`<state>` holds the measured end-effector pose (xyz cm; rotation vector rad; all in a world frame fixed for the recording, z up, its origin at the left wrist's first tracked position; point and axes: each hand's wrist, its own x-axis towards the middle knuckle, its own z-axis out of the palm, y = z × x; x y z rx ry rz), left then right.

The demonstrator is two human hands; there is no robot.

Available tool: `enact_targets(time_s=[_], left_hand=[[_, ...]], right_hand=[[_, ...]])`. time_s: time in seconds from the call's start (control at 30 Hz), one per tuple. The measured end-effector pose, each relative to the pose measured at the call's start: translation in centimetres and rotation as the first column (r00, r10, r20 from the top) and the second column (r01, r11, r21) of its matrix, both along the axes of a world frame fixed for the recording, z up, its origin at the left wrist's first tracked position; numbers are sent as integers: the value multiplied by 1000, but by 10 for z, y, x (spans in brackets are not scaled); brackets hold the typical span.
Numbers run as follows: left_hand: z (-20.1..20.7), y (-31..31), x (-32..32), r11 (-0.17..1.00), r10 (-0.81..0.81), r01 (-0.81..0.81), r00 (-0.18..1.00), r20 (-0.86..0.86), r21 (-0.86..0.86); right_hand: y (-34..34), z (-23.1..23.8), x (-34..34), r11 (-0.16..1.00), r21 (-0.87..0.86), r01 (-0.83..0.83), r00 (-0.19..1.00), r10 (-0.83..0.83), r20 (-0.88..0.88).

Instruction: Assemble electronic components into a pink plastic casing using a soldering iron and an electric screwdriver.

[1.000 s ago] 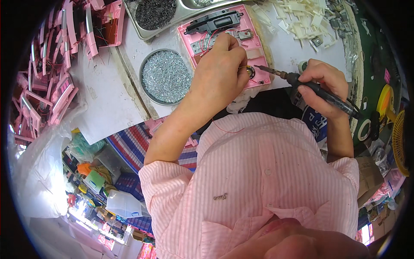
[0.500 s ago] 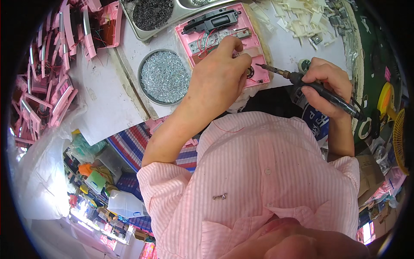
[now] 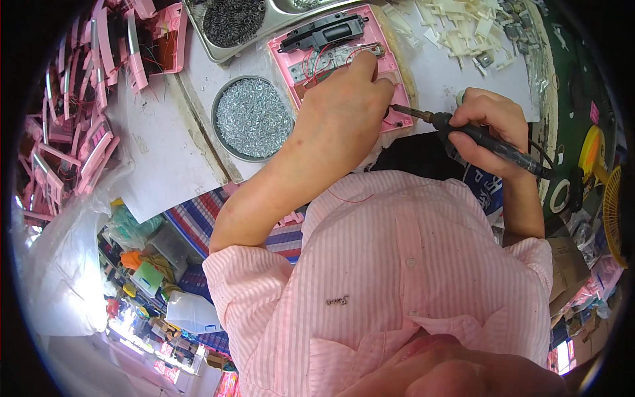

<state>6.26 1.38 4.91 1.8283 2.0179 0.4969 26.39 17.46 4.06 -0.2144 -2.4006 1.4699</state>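
My right hand point(image 3: 493, 122) is closed around the black handle of a soldering iron point(image 3: 488, 137), whose tip points left, close to the fingers of my left hand point(image 3: 344, 109). That left hand lies over a pink plastic case point(image 3: 391, 66), thumb and fingers bent together; whatever they pinch is hidden beneath them. Inside the case sit a black rectangular part point(image 3: 324, 33), a metal strip point(image 3: 317, 63) and thin red wires point(image 3: 308, 66). My left hand covers much of the case's lower half.
Left of the case stand a round tin of small silvery pieces point(image 3: 253, 119) and a metal tray point(image 3: 272, 30) with dark springs. Pink cases point(image 3: 73, 145) are piled at the far left. White plastic parts point(image 3: 463, 30) lie at the back right, and a yellow fan point(image 3: 615, 215) stands farther right.
My left hand has shifted slightly up and to the right over the case. The soldering iron and my right hand have moved a little left, bringing the tip closer to the left fingers.
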Motion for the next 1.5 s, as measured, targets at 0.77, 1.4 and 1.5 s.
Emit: enact_targets(time_s=[0.77, 1.4, 1.5], left_hand=[[3, 8, 11, 1000, 18, -18, 1000, -9, 22], [-15, -32, 11, 939, 264, -327, 886, 381, 109], [-22, -37, 14, 930, 243, -326, 891, 384, 168]], right_hand=[[126, 42, 247, 89, -84, 992, 46, -910, -413], [-1, -27, 28, 936, 75, 343, 937, -335, -101], [-30, -19, -30, 910, 405, 92, 995, -72, -64]])
